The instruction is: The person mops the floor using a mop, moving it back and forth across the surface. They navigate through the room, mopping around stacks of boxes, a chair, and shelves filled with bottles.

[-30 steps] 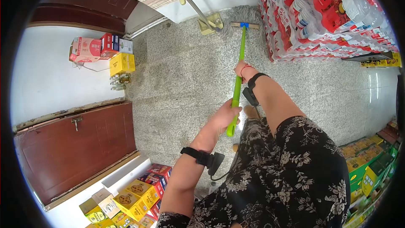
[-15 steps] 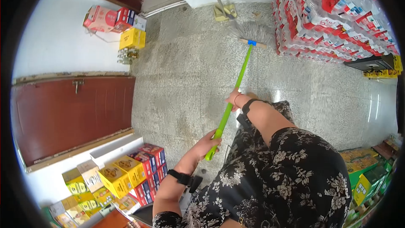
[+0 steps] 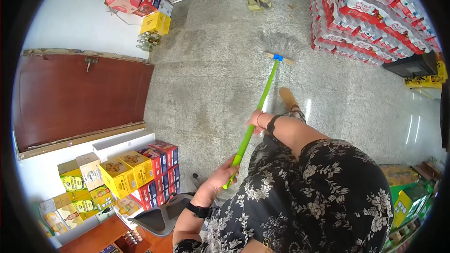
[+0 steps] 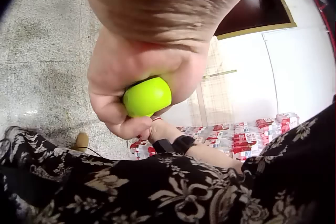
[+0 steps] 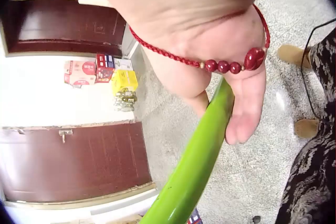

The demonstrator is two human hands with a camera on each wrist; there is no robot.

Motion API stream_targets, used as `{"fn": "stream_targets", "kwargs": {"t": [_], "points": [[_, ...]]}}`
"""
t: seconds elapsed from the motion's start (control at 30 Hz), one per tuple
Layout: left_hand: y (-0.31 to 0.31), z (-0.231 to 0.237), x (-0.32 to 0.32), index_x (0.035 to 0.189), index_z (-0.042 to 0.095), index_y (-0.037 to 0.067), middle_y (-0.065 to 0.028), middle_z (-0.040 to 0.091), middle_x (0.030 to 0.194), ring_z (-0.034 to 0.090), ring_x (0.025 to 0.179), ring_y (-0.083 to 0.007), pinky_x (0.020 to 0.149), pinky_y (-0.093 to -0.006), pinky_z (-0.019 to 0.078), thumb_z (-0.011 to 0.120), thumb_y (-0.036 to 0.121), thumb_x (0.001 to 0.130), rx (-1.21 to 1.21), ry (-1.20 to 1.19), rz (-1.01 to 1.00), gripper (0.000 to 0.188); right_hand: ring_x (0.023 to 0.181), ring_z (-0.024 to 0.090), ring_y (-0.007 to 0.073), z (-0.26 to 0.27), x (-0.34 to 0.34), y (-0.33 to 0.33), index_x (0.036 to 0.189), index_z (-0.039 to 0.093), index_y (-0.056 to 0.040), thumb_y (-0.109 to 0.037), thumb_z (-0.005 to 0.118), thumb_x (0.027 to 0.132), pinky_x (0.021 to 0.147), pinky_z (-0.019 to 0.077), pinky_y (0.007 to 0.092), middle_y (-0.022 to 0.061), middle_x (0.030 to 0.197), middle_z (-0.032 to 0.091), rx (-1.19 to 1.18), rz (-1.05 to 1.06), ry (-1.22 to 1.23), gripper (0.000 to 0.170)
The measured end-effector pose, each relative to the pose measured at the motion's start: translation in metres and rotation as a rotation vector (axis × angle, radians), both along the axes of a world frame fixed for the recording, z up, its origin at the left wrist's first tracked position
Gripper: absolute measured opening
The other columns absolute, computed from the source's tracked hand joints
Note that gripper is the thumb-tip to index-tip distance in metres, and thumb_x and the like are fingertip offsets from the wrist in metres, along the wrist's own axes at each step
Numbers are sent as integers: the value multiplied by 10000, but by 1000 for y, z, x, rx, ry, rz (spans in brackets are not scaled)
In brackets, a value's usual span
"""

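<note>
A mop with a green handle (image 3: 267,89), a blue clamp (image 3: 278,58) and grey strands (image 3: 283,43) slants across the head view, its strands fanned out on the floor. My left hand (image 3: 221,177) grips the top end of the handle. In the left wrist view the rounded green end (image 4: 148,97) pokes out of the curled fingers. Lower down the handle, my right hand (image 3: 256,122) holds it. The right wrist view has the green handle (image 5: 191,166) running between the thumb and fingers, below a red beaded bracelet (image 5: 223,67).
A dustpan (image 3: 258,2) stands by the far wall. Shrink-wrapped bottles (image 3: 370,14) are stacked at the right. Boxes (image 3: 126,171) and a grey bin (image 3: 161,218) stand at lower left, with a brown door (image 3: 84,98) above. A shoe (image 3: 288,97) is on the speckled floor.
The mop head has come away from the dustpan and bottle stack, drawn back toward me, with its strands now trailing behind. Both hands keep their hold, and one foot has come forward.
</note>
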State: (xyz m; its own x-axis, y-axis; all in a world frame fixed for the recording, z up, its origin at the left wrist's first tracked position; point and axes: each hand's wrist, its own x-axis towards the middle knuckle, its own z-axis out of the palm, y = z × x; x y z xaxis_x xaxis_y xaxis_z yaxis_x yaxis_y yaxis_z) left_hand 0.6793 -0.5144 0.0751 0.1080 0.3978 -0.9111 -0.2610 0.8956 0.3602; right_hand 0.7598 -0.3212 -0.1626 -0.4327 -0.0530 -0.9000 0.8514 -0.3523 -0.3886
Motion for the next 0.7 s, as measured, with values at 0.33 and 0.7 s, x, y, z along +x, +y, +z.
{"fn": "stream_targets", "kwargs": {"t": [0.33, 0.7], "points": [[115, -8, 17, 1315, 286, 80, -25, 418, 725, 415, 573, -95, 469, -220, 397, 460, 154, 873, 80, 18, -101, 481, 510, 609, 273, -1, 24, 102, 860, 551, 90, -215, 512, 810, 410, 525, 357, 213, 694, 604, 45, -268, -75, 311], [371, -34, 66, 1273, 320, 107, -42, 419, 735, 421, 596, -114, 452, -241, 389, 435, 156, 881, 85, -6, -110, 412, 497, 581, 249, 6, 68, 353, 1041, 427, 28, -225, 492, 832, 390, 480, 330, 166, 696, 584, 365, -363, -136, 334]]}}
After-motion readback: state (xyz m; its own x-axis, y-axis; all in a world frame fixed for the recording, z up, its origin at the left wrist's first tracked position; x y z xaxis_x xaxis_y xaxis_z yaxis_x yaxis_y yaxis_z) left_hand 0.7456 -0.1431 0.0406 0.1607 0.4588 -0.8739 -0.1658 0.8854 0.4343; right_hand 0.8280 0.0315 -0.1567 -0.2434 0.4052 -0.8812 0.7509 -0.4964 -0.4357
